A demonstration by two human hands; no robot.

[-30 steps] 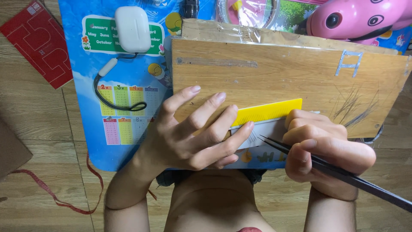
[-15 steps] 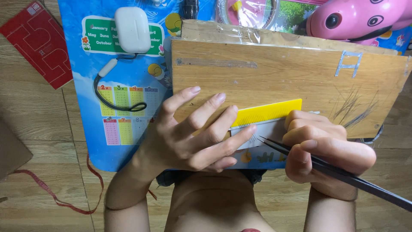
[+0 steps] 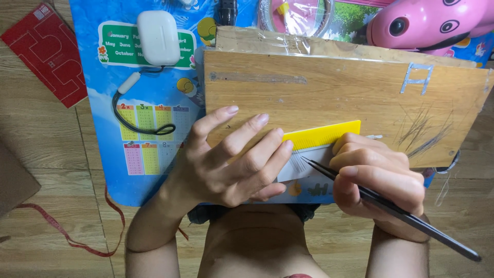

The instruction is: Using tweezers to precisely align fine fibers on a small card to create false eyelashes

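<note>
The left hand (image 3: 226, 159) lies flat with fingers spread, gripping nothing, pressing a yellow strip (image 3: 321, 135) and the white card (image 3: 303, 167) under it against the near edge of the wooden board (image 3: 319, 87). The right hand (image 3: 378, 180) is clenched around black tweezers (image 3: 391, 208) – their tips touch the white card just beside the left fingertips – while loose dark fibres (image 3: 424, 131) lie near the board's right edge
</note>
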